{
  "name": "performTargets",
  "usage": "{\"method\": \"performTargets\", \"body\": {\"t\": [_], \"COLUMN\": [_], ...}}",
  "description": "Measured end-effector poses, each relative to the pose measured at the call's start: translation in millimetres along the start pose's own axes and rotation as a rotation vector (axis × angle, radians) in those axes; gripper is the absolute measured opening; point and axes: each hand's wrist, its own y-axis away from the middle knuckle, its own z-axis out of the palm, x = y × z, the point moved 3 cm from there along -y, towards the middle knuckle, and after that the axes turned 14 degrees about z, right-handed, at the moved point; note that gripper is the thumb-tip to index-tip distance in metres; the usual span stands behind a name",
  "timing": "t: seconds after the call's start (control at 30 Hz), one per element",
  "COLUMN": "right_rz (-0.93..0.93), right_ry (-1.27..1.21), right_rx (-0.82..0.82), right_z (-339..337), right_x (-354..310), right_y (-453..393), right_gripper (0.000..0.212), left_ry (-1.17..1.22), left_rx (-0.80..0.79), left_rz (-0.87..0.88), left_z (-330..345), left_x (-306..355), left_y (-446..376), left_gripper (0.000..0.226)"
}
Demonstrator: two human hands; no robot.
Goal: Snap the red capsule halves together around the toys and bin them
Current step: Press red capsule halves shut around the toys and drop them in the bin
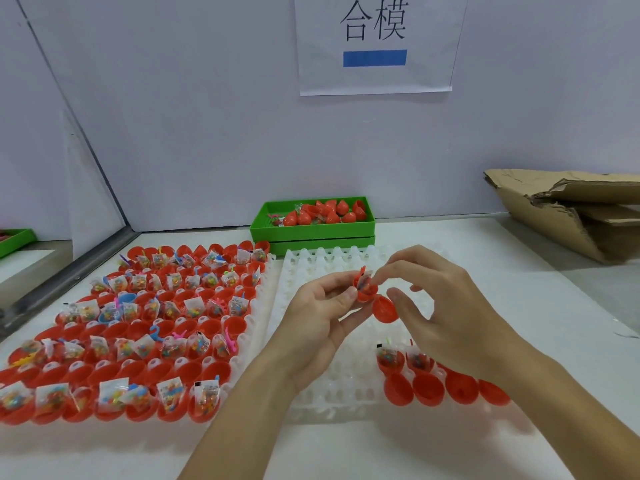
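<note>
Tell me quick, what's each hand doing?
Left hand: holds the filled red capsule half.
Right hand: pinches the toy packet sticking out of it.

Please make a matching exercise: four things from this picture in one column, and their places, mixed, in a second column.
Things
1. green tray
2. torn cardboard
3. paper sign
4. open red capsule

Places
A. on the wall
B. between both hands
C. at the back, holding closed red capsules
D. far right on the table

Pairs: 1-C, 2-D, 3-A, 4-B
</note>
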Motion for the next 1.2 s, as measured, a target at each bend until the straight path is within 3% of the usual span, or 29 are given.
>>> {"method": "performTargets", "body": {"t": [0.23,0.53,0.77,1.2], "right_rz": [0.016,-0.007,-0.028,-0.031], "right_ry": [0.021,0.030,0.004,-0.033], "right_rx": [0.026,0.038,0.000,0.005], "right_z": [1.0,3.6,3.2,0.7], "right_x": [2.7,6.7,3.1,-1.4], "right_y": [-0.1,-0.9,0.9,1.4], "right_gripper": [0.042,0.038,0.051,0.046], "left_ry": [-0.010,-0.014,-0.032,-0.088], "left_rx": [-0.018,0.001,0.001,0.002], "left_rz": [0.002,0.004,0.023,0.056], "left_z": [1.6,1.5,1.9,1.5], "left_x": [-0.3,1.7,0.7,1.4], "left_y": [1.4,1.9,1.9,1.7], "left_gripper": [0.026,0.026,0.024,0.028]}}
